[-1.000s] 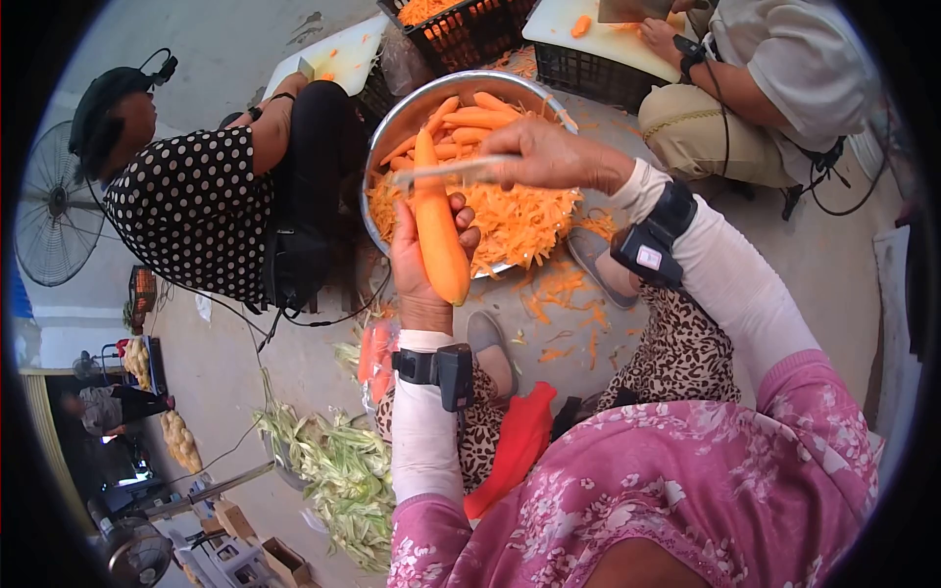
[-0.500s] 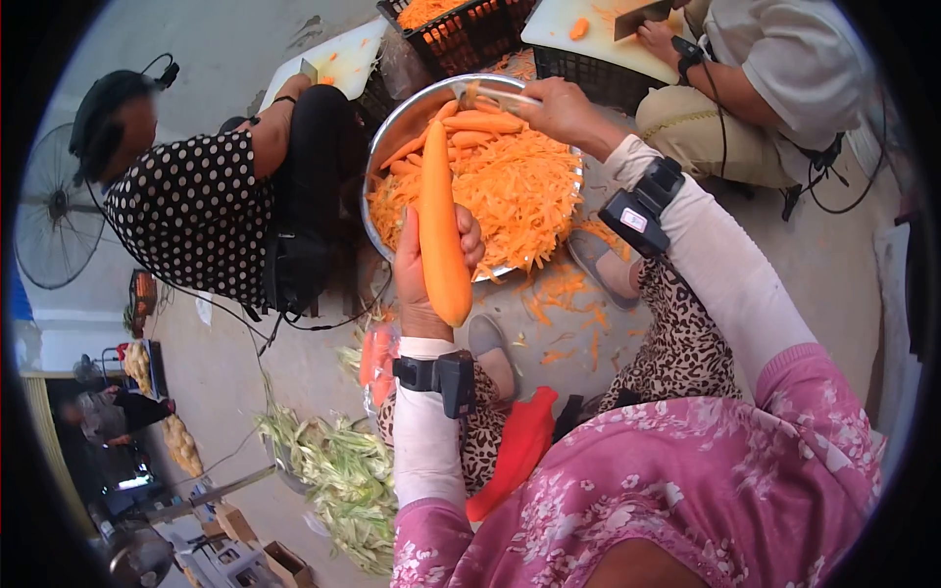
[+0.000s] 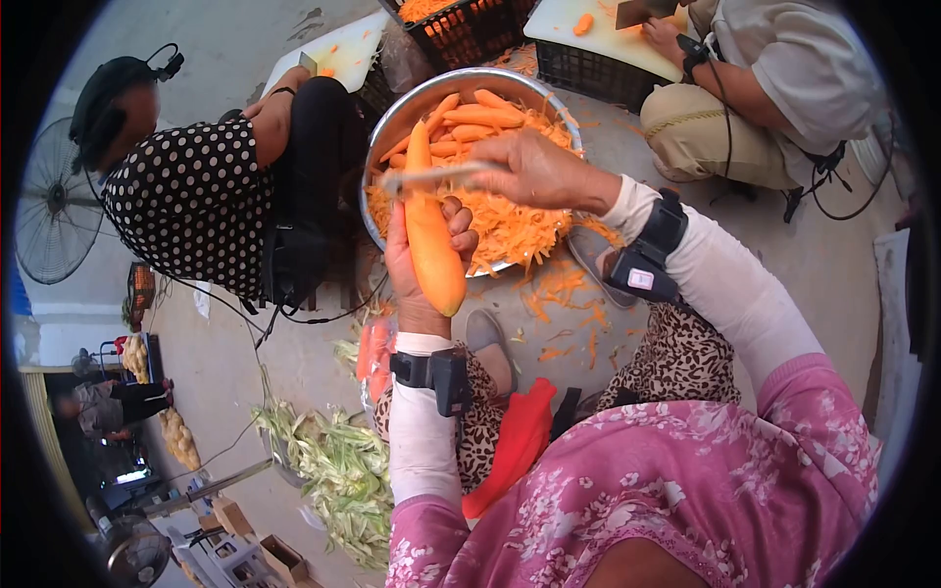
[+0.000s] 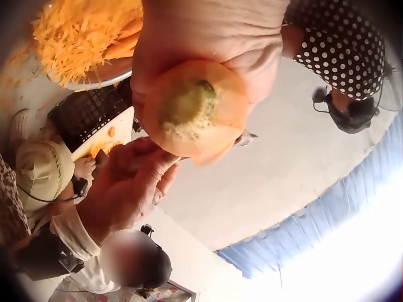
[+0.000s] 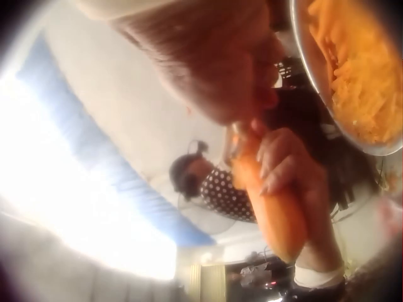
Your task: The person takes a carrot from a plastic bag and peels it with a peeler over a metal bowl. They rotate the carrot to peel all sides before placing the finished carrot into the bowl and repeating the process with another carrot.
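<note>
My left hand grips a thick peeled-looking carrot, its narrow end pointing up and away over the basin. The carrot's green-tinged blunt end faces the left wrist view. In my right hand is a peeler, blurred by motion, lying across the upper part of the carrot. A loose strip of peel hangs at the carrot's edge in the left wrist view. Below both hands, a metal basin holds whole carrots and a heap of orange peelings.
Two people sit opposite, each at a cutting board on crates. A black crate of orange shreds stands beyond the basin. Peelings litter the floor by my shoes. Pale green husks and bagged carrots lie at left.
My right hand swung the peeler off the carrot toward the basin's far right, then returned it across the carrot. My left hand tilted the carrot slightly and kept its grip.
</note>
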Tool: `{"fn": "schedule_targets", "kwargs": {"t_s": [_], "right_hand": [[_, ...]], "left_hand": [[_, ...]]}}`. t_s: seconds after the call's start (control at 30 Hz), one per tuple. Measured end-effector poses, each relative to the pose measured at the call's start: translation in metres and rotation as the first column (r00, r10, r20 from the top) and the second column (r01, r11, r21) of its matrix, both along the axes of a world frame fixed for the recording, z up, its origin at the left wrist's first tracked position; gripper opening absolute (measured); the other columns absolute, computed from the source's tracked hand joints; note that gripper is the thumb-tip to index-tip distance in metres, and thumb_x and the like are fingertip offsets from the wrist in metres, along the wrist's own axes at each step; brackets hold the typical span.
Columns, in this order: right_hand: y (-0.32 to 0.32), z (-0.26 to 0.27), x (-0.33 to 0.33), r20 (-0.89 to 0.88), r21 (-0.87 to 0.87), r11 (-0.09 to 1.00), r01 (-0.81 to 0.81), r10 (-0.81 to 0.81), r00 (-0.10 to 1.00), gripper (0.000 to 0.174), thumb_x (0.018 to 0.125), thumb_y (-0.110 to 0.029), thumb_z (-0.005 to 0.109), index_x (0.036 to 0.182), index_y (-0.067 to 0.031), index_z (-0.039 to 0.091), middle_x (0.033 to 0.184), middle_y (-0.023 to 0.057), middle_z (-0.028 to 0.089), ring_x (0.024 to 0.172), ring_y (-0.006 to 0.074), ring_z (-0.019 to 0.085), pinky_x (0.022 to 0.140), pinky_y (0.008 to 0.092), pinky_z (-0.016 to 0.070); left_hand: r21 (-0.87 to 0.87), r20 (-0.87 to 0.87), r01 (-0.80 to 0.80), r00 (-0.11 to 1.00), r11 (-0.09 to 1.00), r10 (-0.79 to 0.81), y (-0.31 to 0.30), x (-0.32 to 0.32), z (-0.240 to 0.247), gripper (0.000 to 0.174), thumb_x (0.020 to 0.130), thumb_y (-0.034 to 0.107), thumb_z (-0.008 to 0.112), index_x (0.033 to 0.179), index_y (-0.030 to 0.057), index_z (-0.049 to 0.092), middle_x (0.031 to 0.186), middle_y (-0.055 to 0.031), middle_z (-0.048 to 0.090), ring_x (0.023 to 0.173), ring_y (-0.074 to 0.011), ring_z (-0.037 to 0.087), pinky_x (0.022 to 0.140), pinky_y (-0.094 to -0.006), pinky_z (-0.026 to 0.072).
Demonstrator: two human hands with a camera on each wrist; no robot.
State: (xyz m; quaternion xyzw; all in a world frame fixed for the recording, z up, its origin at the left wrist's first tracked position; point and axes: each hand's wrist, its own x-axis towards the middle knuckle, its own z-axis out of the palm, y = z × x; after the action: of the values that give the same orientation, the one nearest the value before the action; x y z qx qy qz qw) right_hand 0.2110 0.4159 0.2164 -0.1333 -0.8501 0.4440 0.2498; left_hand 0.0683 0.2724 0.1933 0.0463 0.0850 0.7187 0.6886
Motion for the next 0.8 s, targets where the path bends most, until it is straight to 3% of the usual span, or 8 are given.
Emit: {"fn": "schedule_targets", "kwargs": {"t_s": [0.13, 0.2, 0.37, 0.43, 0.5, 0.57, 0.7, 0.8], "right_hand": [[0.048, -0.022, -0.008, -0.136, 0.074, 0.941, 0.33, -0.319, 0.938, 0.024, 0.083, -0.025, 0.062, 0.091, -0.0025, 0.065, 0.076, 0.0184, 0.063, 0.072, 0.0328, 0.061, 0.066, 0.0394, 0.0468], [0.063, -0.025, 0.0, 0.131, 0.235, 0.869, 0.435, -0.472, 0.872, 0.027, 0.083, -0.026, 0.062, 0.098, -0.0036, 0.066, 0.078, 0.0195, 0.064, 0.073, 0.0351, 0.062, 0.066, 0.0401, 0.0482], [0.055, -0.01, 0.004, 0.109, 0.044, 0.894, 0.446, -0.449, 0.887, 0.032, 0.082, -0.03, 0.064, 0.099, -0.0029, 0.067, 0.074, 0.017, 0.064, 0.067, 0.0286, 0.063, 0.064, 0.0365, 0.0489], [0.038, -0.004, 0.003, -0.013, -0.228, 0.964, 0.14, -0.147, 0.989, 0.035, 0.083, -0.032, 0.064, 0.098, -0.0008, 0.066, 0.072, 0.013, 0.063, 0.066, 0.0214, 0.063, 0.061, 0.0342, 0.0483], [0.022, 0.002, 0.003, 0.055, -0.219, 0.972, 0.084, -0.074, 0.996, 0.033, 0.083, -0.031, 0.064, 0.093, -0.0001, 0.065, 0.069, 0.0093, 0.06, 0.064, 0.0169, 0.06, 0.06, 0.0338, 0.0464], [0.007, 0.004, 0.004, 0.047, -0.029, 0.99, -0.14, 0.141, 0.989, 0.028, 0.083, -0.029, 0.063, 0.087, -0.0005, 0.064, 0.069, 0.0103, 0.058, 0.065, 0.0196, 0.058, 0.061, 0.0354, 0.0448], [-0.008, 0.01, 0.004, 0.073, -0.022, 0.991, -0.129, 0.131, 0.989, 0.027, 0.084, -0.027, 0.062, 0.08, -0.0007, 0.061, 0.072, 0.0162, 0.059, 0.069, 0.0297, 0.058, 0.064, 0.0389, 0.0438], [0.019, -0.017, -0.01, -0.076, 0.097, 0.983, 0.155, -0.148, 0.986, 0.026, 0.083, -0.027, 0.062, 0.08, -0.001, 0.062, 0.073, 0.0182, 0.061, 0.071, 0.0343, 0.059, 0.065, 0.0408, 0.0451]], "left_hand": [[0.051, -0.228, 0.068, 0.972, 0.996, -0.054, -0.002, 0.005, 0.004, 0.046, 0.096, 0.044, 0.039, 0.122, 0.0054, 0.046, 0.088, -0.009, 0.044, 0.073, -0.0174, 0.04, 0.06, -0.0288, 0.0388], [0.047, -0.266, 0.069, 0.962, 0.996, -0.054, -0.001, 0.004, 0.006, 0.046, 0.096, 0.044, 0.039, 0.12, 0.0046, 0.046, 0.089, -0.0096, 0.045, 0.074, -0.0178, 0.041, 0.061, -0.0293, 0.0396], [-0.072, -0.271, -0.076, 0.961, 0.995, 0.054, 0.0, 0.001, 0.004, 0.049, 0.096, 0.045, 0.039, 0.117, 0.0021, 0.047, 0.096, -0.0118, 0.049, 0.078, -0.0195, 0.045, 0.064, -0.0301, 0.0424], [-0.054, -0.155, -0.073, 0.986, 0.996, 0.064, 0.001, 0.0, 0.003, 0.049, 0.096, 0.046, 0.039, 0.114, 0.0022, 0.049, 0.097, -0.0128, 0.051, 0.081, -0.0204, 0.047, 0.065, -0.0306, 0.0439], [-0.063, -0.133, -0.079, 0.989, 0.995, 0.07, 0.002, -0.001, 0.003, 0.049, 0.095, 0.047, 0.04, 0.114, 0.0025, 0.049, 0.097, -0.0127, 0.051, 0.082, -0.0203, 0.047, 0.065, -0.0305, 0.0438], [-0.075, -0.112, -0.088, 0.991, 0.993, 0.079, 0.001, -0.002, 0.002, 0.049, 0.095, 0.047, 0.04, 0.113, 0.0027, 0.05, 0.097, -0.0126, 0.051, 0.083, -0.0202, 0.047, 0.064, -0.0304, 0.0438], [-0.088, -0.099, -0.107, 0.99, 0.99, 0.099, 0.002, -0.003, 0.001, 0.048, 0.094, 0.048, 0.041, 0.109, 0.0033, 0.051, 0.093, -0.0111, 0.048, 0.078, -0.019, 0.043, 0.063, -0.0289, 0.0422], [-0.02, -0.064, -0.026, 0.998, 0.999, 0.025, 0.0, -0.001, -0.001, 0.047, 0.094, 0.047, 0.041, 0.108, 0.0033, 0.05, 0.09, -0.0099, 0.046, 0.075, -0.0184, 0.039, 0.062, -0.0285, 0.0408]]}}
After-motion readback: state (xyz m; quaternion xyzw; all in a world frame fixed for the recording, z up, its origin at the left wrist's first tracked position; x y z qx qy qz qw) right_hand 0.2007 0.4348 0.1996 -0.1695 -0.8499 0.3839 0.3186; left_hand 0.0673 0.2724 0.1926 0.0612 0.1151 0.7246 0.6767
